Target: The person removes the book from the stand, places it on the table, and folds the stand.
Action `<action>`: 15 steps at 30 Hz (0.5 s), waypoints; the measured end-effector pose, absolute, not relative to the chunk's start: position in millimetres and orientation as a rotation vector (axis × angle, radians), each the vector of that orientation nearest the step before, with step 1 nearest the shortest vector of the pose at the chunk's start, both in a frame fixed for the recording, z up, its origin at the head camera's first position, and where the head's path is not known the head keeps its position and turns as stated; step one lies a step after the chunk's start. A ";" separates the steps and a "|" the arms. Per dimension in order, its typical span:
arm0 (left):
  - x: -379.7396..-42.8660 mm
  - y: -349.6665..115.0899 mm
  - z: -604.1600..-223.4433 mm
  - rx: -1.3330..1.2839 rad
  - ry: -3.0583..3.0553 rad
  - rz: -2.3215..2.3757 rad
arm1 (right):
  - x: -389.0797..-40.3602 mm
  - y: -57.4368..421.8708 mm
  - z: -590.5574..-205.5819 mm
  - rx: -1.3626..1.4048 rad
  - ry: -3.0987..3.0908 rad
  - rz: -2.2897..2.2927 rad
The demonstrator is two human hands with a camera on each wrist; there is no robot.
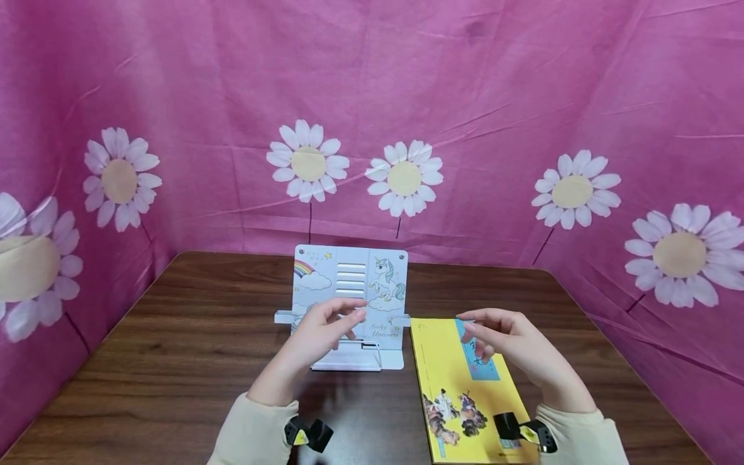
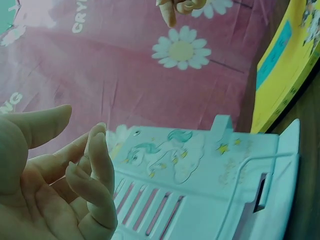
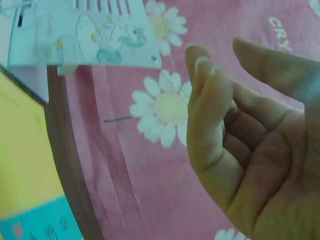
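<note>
A pale blue book stand (image 1: 349,278) printed with a unicorn and a rainbow stands upright on the table. In front of it, in the head view, hovers my left hand (image 1: 328,329), its fingers loosely bent and holding nothing. A yellow book (image 1: 447,413) with a blue title panel lies flat to the right of the stand. Over its upper part is my right hand (image 1: 506,332), likewise loosely curved with nothing between thumb and fingers. The stand's slots and wire holder (image 2: 250,160) show beside the fingers in the left wrist view.
The brown wooden table (image 1: 174,361) carries both things. Behind it and along its sides hangs a pink cloth (image 1: 482,116) with white daisies. Each wrist wears a dark strap with a small camera.
</note>
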State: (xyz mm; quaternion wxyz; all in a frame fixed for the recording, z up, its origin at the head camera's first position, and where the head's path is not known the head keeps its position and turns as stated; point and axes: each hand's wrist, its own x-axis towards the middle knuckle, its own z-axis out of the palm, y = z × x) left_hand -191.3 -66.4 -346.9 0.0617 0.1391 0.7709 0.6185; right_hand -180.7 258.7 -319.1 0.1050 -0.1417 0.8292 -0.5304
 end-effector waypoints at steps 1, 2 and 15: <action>-192.3 -68.8 -346.8 0.413 2.335 1.873 | -182.2 255.4 -319.1 -0.429 2.448 -1.578; -193.1 -71.3 -346.5 0.398 2.337 1.874 | -183.5 252.1 -319.1 -0.426 2.454 -1.597; -197.2 -97.0 -342.6 0.197 2.370 1.976 | -201.9 211.7 -323.1 -0.382 2.436 -1.807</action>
